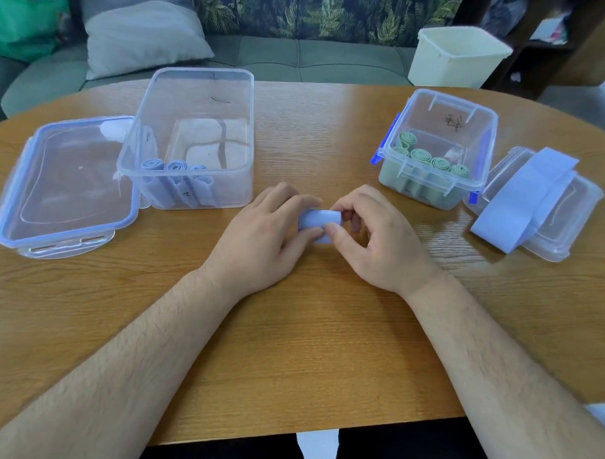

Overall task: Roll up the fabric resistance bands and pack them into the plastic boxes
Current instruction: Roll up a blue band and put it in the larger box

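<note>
I pinch the rolled blue band with my left hand and right hand; loosen either grip and it may unroll.

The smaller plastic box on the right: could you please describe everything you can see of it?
The smaller plastic box is clear, rectangular, lidless and upright on the wooden table. Blue latches hang on its left side. A black marker scribble shows on its far wall. Several green rolled bands stand on end inside, along the near and left walls. A lid lies close on its right; I cannot tell whether they touch.
</note>
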### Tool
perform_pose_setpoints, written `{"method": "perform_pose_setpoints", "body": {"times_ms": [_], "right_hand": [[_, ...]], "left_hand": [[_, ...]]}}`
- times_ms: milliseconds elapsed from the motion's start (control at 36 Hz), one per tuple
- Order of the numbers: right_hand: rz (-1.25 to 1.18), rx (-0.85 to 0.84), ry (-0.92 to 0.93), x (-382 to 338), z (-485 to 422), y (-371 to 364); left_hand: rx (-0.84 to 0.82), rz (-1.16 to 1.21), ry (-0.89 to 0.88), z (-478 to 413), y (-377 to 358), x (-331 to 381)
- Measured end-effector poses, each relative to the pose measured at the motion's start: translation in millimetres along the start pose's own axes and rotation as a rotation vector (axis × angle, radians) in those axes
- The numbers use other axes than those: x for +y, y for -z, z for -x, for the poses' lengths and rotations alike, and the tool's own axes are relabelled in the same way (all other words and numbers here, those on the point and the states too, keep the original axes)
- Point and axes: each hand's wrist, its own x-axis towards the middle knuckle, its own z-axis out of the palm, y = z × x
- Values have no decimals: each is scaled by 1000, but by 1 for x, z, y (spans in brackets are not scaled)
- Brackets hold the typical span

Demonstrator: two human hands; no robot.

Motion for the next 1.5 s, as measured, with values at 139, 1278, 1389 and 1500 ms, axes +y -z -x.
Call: {"method": "perform_pose_setpoints", "body": {"times_ms": [139,1278,1389,1500], "right_hand": [[-3,7,-25,-2,2,-4],[-1275,-181,-662,-94,-15,11],[-1291,-207,-611,-104,-17,6],[-927,-179,-467,-112,-19,1]], "left_hand": [[-4,25,-17,-1,-1,-2],[213,169,3,15,42,35],[169,126,-2,19,56,29],[73,134,24,23,76,20]]}}
